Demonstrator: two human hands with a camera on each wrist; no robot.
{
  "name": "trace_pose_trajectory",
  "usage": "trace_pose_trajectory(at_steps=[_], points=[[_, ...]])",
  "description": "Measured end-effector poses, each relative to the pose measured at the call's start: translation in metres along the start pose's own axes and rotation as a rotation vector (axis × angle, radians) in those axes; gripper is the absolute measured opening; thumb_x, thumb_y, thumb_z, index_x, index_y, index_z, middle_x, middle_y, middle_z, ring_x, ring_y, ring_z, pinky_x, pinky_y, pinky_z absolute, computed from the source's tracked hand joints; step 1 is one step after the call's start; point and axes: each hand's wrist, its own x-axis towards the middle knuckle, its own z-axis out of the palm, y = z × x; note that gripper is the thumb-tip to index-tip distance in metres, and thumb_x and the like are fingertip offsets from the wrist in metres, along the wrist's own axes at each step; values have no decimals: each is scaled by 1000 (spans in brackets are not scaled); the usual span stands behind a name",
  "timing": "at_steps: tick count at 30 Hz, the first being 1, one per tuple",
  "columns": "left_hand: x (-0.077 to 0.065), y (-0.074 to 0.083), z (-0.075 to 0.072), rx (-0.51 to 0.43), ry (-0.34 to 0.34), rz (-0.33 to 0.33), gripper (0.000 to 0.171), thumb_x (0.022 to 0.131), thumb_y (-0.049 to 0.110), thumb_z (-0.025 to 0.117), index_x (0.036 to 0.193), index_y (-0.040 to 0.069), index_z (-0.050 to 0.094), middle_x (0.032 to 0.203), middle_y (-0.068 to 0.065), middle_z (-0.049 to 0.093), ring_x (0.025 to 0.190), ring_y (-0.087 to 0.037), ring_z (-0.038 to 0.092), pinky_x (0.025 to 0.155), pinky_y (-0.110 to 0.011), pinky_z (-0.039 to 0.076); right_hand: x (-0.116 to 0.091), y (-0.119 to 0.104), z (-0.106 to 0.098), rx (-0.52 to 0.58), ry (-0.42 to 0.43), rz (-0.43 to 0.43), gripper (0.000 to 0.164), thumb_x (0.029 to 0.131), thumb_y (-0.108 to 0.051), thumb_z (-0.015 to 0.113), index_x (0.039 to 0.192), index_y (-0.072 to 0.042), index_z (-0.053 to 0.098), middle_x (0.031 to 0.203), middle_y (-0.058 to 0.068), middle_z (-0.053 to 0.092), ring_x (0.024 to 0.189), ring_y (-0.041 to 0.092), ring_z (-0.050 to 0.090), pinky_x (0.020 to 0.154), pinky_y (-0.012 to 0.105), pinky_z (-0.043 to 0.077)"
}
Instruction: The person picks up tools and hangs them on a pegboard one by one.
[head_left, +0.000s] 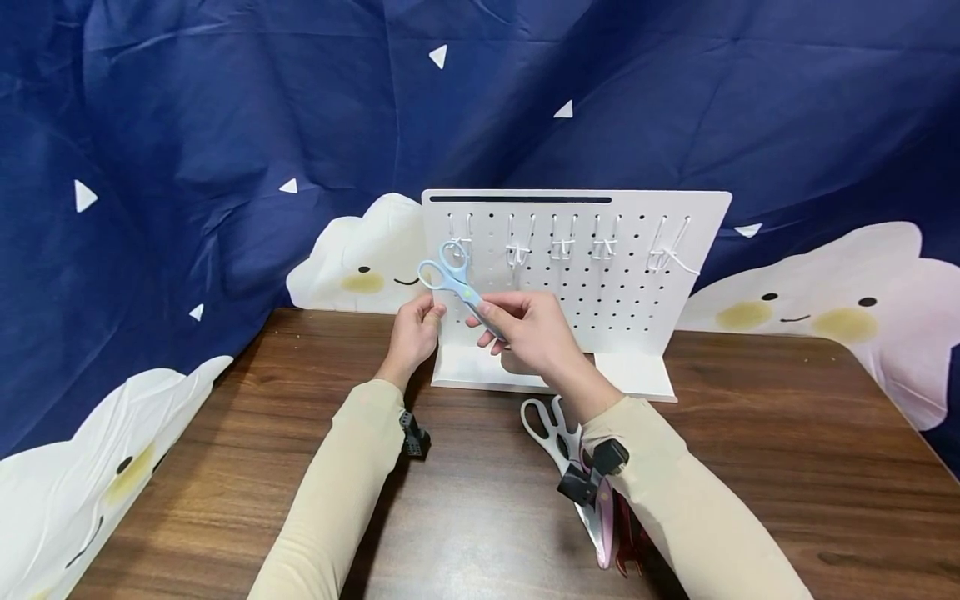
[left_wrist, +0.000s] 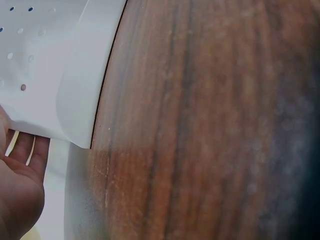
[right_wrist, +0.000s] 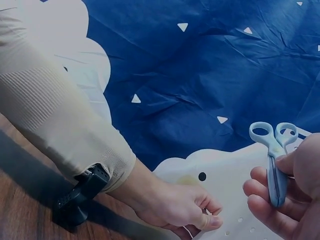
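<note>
A right hand [head_left: 536, 329] is holding up blue scissors [head_left: 467, 293] before a white board [head_left: 581, 289].
The right arm is reaching forward and leftward, its thumb and fingers narrowly pinching the closed blades; the loop handles are pointing up and left, in front of the board's left part. The left arm is stretching forward too, its hand [head_left: 415, 332] gripping the board's left edge, fingers reaching behind it.
</note>
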Motion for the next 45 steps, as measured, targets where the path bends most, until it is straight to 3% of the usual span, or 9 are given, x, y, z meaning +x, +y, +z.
trace_pose_trajectory(at_steps=[19,36,38,40,45], points=[[-2,0,0,-12,1,-4,29,107,8,65,82,-5,59,63,5,41,64,-13,41,58,-24,31,15,9,5,-2,23,60,28,110,-9,63,128,9,72,108,26,79,63,9,72,60,25,62],[-2,0,1,-17,3,-13,29,108,6,64,83,-9,60,61,6,44,63,-11,43,57,-22,32,42,20,11,-18,123,156,26,109,-9,64,126,8,72,112,27,79,66,8,74,67,25,63],[-2,0,1,-18,3,-11,30,107,6,63,82,-8,59,61,7,43,62,-10,42,57,-22,31,45,22,11,-44,133,151,24,109,-10,65,124,6,74,112,25,79,69,9,74,71,28,64],[-2,-1,1,-17,4,-5,31,107,6,63,80,-6,58,60,7,42,61,-11,41,56,-22,30,47,24,11,-94,137,141,24,109,-12,65,124,4,75,113,23,80,79,19,78,74,28,62],[-1,1,1,-11,8,2,32,107,6,64,77,-4,56,60,6,41,61,-10,40,56,-23,29,51,27,10,-408,137,68,25,110,-20,64,120,-3,79,115,13,82,108,31,74,87,33,52]])
